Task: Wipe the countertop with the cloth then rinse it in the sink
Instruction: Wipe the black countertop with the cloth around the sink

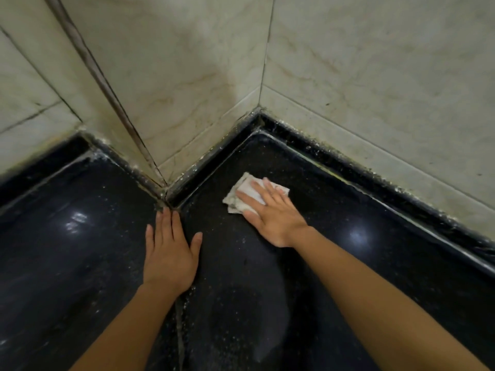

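On the black countertop (334,277), mid-frame, our flat right hand (270,212) presses the cloth (246,194), wiping; left hand (171,253) rests flat; next we'd sweep on.

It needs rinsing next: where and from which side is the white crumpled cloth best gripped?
Probably pinch the white crumpled cloth at its folded edge by the thumb, from above: it lies flat on the black speckled countertop, and the right hand presses over the rest.
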### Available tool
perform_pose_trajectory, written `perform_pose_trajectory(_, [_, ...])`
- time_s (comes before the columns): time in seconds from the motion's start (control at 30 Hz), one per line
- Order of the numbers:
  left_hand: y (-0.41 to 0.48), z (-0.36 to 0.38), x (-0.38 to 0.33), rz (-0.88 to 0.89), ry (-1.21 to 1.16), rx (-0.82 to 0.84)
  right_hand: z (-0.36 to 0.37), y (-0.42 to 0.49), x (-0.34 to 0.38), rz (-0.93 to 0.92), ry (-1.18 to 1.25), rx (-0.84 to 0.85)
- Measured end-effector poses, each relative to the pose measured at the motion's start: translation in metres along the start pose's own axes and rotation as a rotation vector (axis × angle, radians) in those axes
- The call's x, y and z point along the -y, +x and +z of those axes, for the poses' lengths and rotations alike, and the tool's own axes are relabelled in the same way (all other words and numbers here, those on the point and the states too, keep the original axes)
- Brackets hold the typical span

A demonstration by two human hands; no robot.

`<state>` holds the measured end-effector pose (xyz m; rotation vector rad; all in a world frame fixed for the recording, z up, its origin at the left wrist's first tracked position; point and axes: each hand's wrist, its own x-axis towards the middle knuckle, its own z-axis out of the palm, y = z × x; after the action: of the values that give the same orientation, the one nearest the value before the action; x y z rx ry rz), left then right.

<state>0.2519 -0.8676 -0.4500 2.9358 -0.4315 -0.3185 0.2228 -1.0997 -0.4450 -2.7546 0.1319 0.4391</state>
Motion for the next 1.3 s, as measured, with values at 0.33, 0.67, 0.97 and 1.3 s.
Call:
perform_pose_trajectory(0.33, [0.001, -0.003, -0.001, 0.003, -0.005, 0.051, 0.004, -0.064, -0.072, 0.713, 0.149, -0.237])
perform_pose_trajectory(0.67, [0.001, -0.002, -0.003, -0.006, -0.035, 0.053, 0.006, -0.005, -0.025, 0.876, 0.261, -0.287])
perform_pose_trajectory(0.97, [0.001, 0.001, -0.002, -0.002, -0.021, 0.052, -0.021, 0.089, 0.007, 0.774, 0.279, -0.242])
perform_pose_trajectory(1.3, [0.001, 0.001, -0.002, -0.004, 0.001, 0.041, -0.031, 0.114, 0.011, 0.524, 0.147, -0.150])
